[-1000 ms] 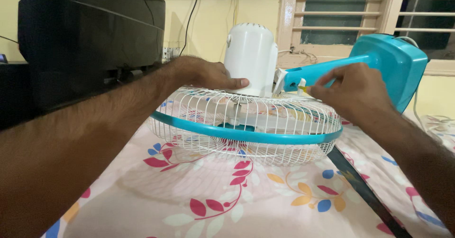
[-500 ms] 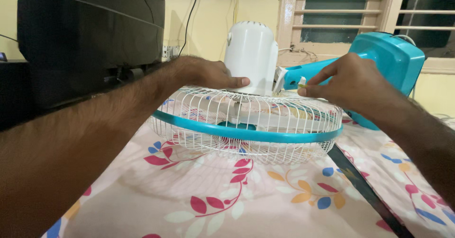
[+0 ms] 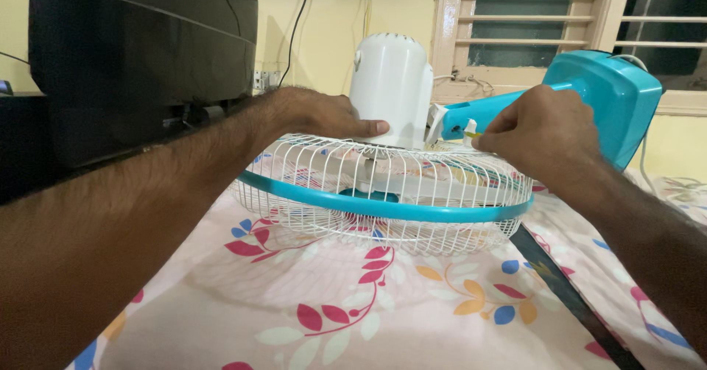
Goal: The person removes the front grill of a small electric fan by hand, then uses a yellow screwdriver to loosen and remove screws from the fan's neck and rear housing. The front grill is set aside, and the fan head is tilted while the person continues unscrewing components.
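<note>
On the bed: fan (image 3: 383,193) lies face down
Left hand (image 3: 324,116): pressed flat against motor housing (image 3: 390,90)
Right hand (image 3: 545,138): nearer the neck (image 3: 501,112), pinching a small tool there

A floral bedsheet (image 3: 353,311) covers the bed; the fan's white cage (image 3: 383,193) lies face-down on it; a dark strip (image 3: 567,300) lies beside it.

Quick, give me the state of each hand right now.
Left hand: open, resting against the white motor housing.
Right hand: fingers pinched on a small tool at the fan neck.
</note>
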